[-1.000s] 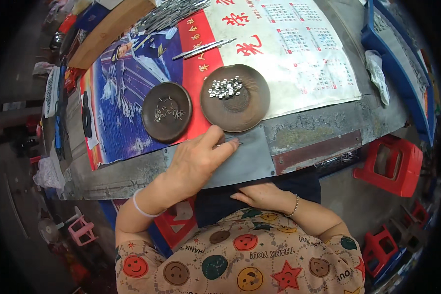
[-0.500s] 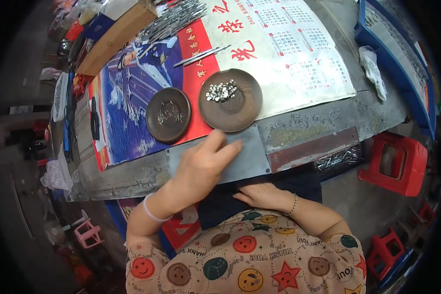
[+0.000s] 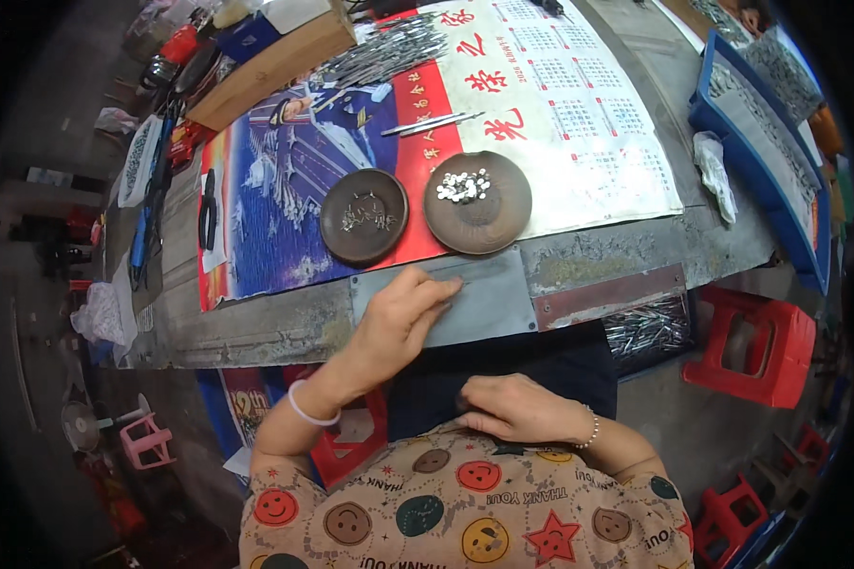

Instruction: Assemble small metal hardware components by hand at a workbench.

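My left hand (image 3: 403, 318) is over the grey metal plate (image 3: 493, 313) at the table's near edge. Its index finger and thumb are drawn together toward the plate; anything between them is too small to make out. Lower down, in front of my body, my right hand (image 3: 517, 408) is curled closed above the dark cloth on my lap, and its grip is hidden. Just beyond the plate, a smaller brown dish (image 3: 337, 232) holds tiny thin metal pins (image 3: 368, 214). To its right, a larger brown dish (image 3: 493, 223) carries a heap of small shiny metal pieces (image 3: 463, 186).
Under the dishes lies a calendar poster (image 3: 579, 180). Metal rods (image 3: 389, 52) are piled beyond, near a wooden box (image 3: 270, 66). Black-handled pliers (image 3: 208, 211) lie at left. A blue tray (image 3: 764, 142) stands at right, above a red stool (image 3: 754, 346). An open drawer (image 3: 650, 332) holds metal parts.
The view has shifted, so the table sits differently. My left hand's fingertips have come back slightly over the plate. My right hand has come further into sight, more closely curled.
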### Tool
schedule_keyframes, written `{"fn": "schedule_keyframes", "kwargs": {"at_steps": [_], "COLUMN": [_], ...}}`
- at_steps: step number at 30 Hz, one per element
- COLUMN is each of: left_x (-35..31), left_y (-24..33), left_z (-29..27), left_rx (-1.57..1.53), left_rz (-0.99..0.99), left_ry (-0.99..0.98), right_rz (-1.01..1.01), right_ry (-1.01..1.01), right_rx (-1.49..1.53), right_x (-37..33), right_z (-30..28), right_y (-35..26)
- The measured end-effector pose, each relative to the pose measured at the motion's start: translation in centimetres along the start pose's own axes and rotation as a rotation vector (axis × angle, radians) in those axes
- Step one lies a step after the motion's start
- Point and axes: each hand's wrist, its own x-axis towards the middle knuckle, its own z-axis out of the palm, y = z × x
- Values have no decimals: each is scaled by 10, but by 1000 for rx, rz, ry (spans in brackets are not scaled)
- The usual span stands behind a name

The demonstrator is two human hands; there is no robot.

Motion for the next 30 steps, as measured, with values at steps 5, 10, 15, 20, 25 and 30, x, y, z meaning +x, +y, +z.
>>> {"fn": "schedule_keyframes", "kwargs": {"at_steps": [5,10,15,20,25,30], "left_x": [-46,-67,-76,-82,-78,-80], "left_y": [39,54,65,69,74,78], "left_z": [-1,17,36,60,76,89], "left_rx": [-1147,-1397,-1388,-1242,-889,-1063], "left_rz": [-499,-394,-331,-280,-124,-188], "left_ry": [170,286,364,430,696,749], "right_rz": [-74,-150,-168,-167,-318,-364], "right_ry": [436,623,634,607,710,763], "right_rx": [35,-147,-243,-247,-235,-423], "right_x": [15,33,37,34,46,52], "right_z": [-15,-11,-2,1,6,13], "right_y": [-31,-36,-44,-45,-36,-26]}}
